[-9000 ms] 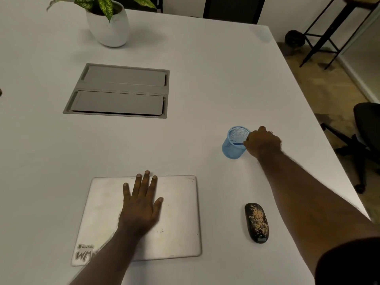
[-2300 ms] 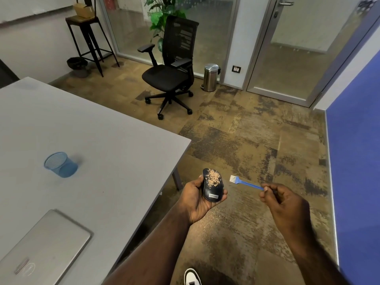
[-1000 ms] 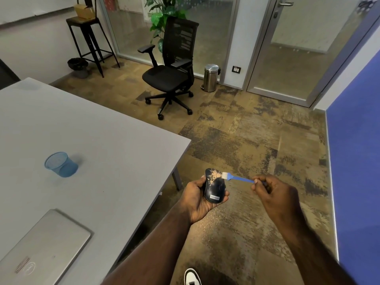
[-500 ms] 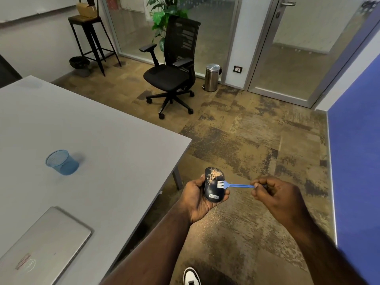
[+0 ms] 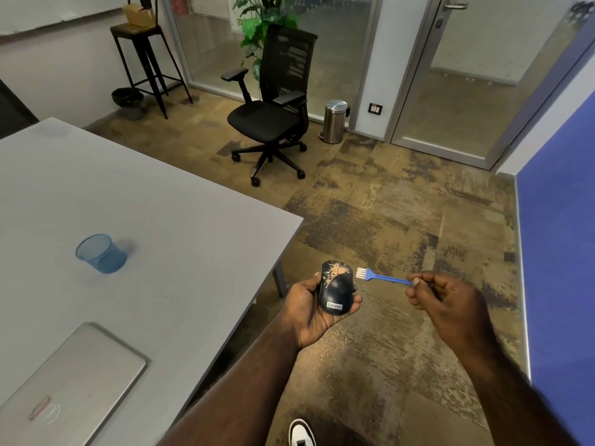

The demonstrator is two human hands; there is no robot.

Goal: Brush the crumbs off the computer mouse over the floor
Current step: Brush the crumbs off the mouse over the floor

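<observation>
the left hand [image 5: 314,312] is closed around the computer mouse [image 5: 335,287], palm up, off the table's [image 5: 193,220] right edge and above the floor [image 5: 402,220]. the mouse's long axis runs near to far; remaining crumbs [image 5: 336,272] sit on its far half. the right hand [image 5: 441,297] pinches the handle of 1 blue brush [image 5: 383,277], handle pointing left. the bristles [image 5: 360,272] sit just right of the mouse, apart from it. the next stroke likely travels left across the far half.

L hand [image 5: 314,309] cupped (palm up), R hand [image 5: 446,300] fisted
</observation>
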